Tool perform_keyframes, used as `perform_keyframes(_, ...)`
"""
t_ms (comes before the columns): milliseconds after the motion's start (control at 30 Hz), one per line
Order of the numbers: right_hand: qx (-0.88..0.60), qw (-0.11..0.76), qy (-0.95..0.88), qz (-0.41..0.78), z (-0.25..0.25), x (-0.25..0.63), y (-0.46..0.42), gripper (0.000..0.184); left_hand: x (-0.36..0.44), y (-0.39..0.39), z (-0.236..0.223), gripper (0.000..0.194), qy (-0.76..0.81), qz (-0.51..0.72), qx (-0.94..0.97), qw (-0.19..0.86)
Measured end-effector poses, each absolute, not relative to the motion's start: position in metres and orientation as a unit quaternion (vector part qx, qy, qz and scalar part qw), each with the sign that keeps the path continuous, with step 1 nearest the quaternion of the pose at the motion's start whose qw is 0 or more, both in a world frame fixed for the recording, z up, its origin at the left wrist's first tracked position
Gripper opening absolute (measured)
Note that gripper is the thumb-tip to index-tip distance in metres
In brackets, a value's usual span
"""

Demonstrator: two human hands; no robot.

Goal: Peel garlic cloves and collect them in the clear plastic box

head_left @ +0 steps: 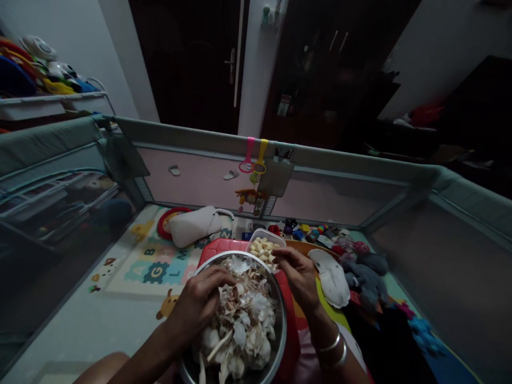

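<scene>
A round metal bowl (283,320) is filled with garlic bulbs (258,346) and loose papery garlic skins (240,298). My left hand (202,296) is over the bowl's left side, fingers bent above the skins and thumb apart from them; I see nothing held in it. At the bowl's far edge stands a clear plastic tub (282,238) of peeled garlic cloves (262,248). My right hand (298,274), with bangles on its wrist, reaches to the tub's right side. Its thumb and fingertips are pinched together at the cloves, and whatever they hold is too small to make out.
Under the bowl and tub is a red plastic surface (224,245). A white pillow-like item (330,277) and grey plush toys (366,282) lie on the right. The letter-printed play mat (132,266) spreads left, and a padded playpen rail (192,137) encloses the area.
</scene>
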State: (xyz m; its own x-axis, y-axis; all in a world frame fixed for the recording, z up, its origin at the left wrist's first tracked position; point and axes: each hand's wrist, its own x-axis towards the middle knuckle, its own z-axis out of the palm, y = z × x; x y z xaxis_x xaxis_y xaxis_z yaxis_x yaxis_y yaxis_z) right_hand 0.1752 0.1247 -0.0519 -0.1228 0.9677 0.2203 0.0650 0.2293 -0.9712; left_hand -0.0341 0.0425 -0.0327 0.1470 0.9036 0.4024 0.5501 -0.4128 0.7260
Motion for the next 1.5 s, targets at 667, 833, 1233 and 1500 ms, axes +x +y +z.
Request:
perform_keyframes(667, -0.338, 0.208, -0.886, 0.239, -0.036, 0.155, 0.084, 0.011, -0.017, 0.047, -0.05, 0.048, 0.52, 0.229, 0.817, 0.097)
perform_keyframes(833, -0.337, 0.235, -0.871, 0.269, -0.035, 0.159, 0.087, 0.009, -0.016, 0.051, -0.047, 0.023, 0.523, 0.214, 0.817, 0.111)
perform_keyframes(1233, -0.343, 0.311, -0.784, 0.414, -0.04, 0.157, 0.086, 0.019, -0.024, 0.046, -0.032, 0.013, 0.554, 0.357, 0.692, 0.294)
perform_keyframes(1500, -0.335, 0.335, -0.774, 0.42, -0.049, 0.153, 0.088, 0.008, -0.017, 0.047, -0.029, 0.01, 0.545, 0.382, 0.67, 0.329)
